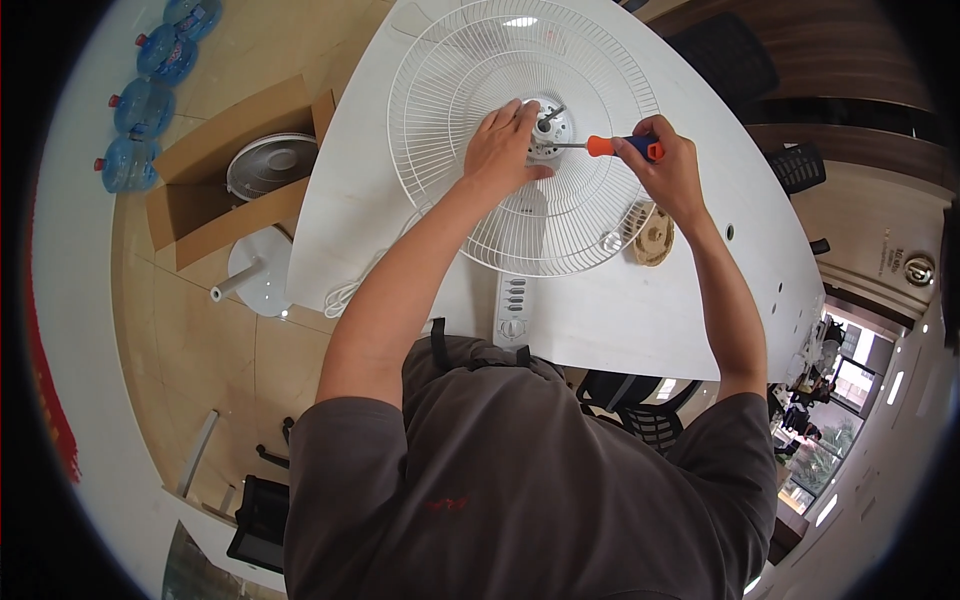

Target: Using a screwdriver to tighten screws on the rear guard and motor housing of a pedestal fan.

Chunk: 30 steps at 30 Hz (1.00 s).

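A round white wire fan guard (440, 130) lies face up on the table, with a pale motor hub (551, 130) and a metal shaft at its middle. My left hand (500, 150) cups the hub's left side, fingers and thumb curved about it. In my right hand (665, 170) is a screwdriver (601, 146) with an orange and blue handle. Its shank points left, and the tip meets the hub close to my left hand; any screw there is too small to see. Below the guard, nearest my body, shows the fan's control panel (514, 309) with buttons and a dial.
The white table (345, 200) has a curved edge. A tan moulded part (655, 238) sits by the guard's lower right rim. White cord (342, 298) lies coiled at the left. On the floor stand a cardboard box (215, 135) holding another guard, a round fan base (262, 272) and several water bottles (143, 108).
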Available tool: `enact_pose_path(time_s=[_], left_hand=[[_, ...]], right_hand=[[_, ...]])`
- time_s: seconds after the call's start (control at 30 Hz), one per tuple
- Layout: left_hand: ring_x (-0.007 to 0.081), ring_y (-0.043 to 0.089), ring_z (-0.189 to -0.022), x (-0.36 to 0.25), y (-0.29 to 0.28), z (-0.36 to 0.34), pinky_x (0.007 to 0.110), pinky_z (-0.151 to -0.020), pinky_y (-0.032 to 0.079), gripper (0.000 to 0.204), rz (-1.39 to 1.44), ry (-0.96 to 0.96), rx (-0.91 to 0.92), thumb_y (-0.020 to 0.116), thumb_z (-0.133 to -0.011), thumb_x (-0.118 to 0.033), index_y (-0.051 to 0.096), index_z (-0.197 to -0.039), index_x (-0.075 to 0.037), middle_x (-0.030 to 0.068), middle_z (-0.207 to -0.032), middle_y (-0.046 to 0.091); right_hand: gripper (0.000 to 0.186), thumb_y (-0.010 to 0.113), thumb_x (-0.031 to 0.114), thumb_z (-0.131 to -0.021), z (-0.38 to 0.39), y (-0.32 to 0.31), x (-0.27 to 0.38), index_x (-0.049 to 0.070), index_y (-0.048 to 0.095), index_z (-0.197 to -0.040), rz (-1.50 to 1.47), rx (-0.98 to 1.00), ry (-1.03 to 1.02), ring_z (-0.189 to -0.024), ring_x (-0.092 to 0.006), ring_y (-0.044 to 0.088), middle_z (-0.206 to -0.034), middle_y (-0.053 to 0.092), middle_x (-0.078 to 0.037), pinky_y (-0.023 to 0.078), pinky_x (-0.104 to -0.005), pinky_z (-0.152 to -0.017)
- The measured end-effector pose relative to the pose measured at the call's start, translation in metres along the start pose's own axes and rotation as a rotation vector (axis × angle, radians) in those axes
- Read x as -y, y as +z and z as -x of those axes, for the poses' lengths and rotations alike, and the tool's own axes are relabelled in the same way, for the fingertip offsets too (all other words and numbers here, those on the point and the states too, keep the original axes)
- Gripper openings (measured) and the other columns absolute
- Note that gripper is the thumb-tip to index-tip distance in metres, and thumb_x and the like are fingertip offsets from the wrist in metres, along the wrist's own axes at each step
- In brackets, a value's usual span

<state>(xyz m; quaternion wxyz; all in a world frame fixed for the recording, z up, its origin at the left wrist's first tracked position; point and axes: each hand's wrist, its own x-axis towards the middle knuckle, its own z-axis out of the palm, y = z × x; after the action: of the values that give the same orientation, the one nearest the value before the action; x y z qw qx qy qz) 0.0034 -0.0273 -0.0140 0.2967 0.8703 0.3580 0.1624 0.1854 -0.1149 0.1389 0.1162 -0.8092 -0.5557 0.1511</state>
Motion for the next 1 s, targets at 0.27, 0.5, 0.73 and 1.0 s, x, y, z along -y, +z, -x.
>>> enact_pose_path(time_s=[0.27, 0.5, 0.73, 1.0], left_hand=[[0.0225, 0.030, -0.149, 0.000, -0.007, -0.009, 0.039, -0.124, 0.023, 0.108, -0.055, 0.015, 0.168, 0.085, -0.072, -0.053, 0.031, -0.155, -0.009, 0.0111, -0.156, 0.041], [0.0241, 0.029, -0.150, 0.009, -0.016, -0.013, 0.038, -0.124, 0.022, 0.108, -0.041, 0.021, 0.225, 0.084, -0.072, -0.055, 0.030, -0.156, -0.014, 0.0112, -0.160, 0.035], [0.0273, 0.028, -0.150, 0.011, -0.017, -0.013, 0.039, -0.125, 0.020, 0.112, -0.025, -0.033, 0.263, 0.085, -0.069, -0.057, 0.029, -0.157, -0.016, 0.0109, -0.162, 0.031], [0.0277, 0.030, -0.149, 0.004, -0.013, -0.010, 0.039, -0.124, 0.021, 0.110, -0.009, -0.067, 0.197, 0.086, -0.069, -0.056, 0.032, -0.156, -0.015, 0.0119, -0.160, 0.035]], right_hand=[[0.041, 0.079, 0.037, -0.088, 0.001, -0.002, -0.004, 0.000, 0.063, -0.099, -0.030, -0.018, -0.008, -0.071, -0.0232, 0.069, -0.083, 0.070, -0.017, 0.057, -0.0319, -0.069], [0.042, 0.080, 0.037, -0.088, 0.002, -0.002, -0.008, 0.000, 0.063, -0.099, -0.053, 0.003, 0.003, -0.071, -0.0232, 0.069, -0.083, 0.070, -0.016, 0.056, -0.0312, -0.068], [0.041, 0.079, 0.037, -0.088, 0.003, -0.001, -0.009, 0.000, 0.064, -0.099, -0.098, -0.015, -0.003, -0.070, -0.0228, 0.069, -0.082, 0.070, -0.016, 0.056, -0.0309, -0.068], [0.040, 0.079, 0.034, -0.088, 0.002, 0.000, -0.009, 0.000, 0.063, -0.100, -0.108, -0.009, 0.006, -0.070, -0.0217, 0.069, -0.081, 0.070, -0.016, 0.056, -0.0299, -0.068]])
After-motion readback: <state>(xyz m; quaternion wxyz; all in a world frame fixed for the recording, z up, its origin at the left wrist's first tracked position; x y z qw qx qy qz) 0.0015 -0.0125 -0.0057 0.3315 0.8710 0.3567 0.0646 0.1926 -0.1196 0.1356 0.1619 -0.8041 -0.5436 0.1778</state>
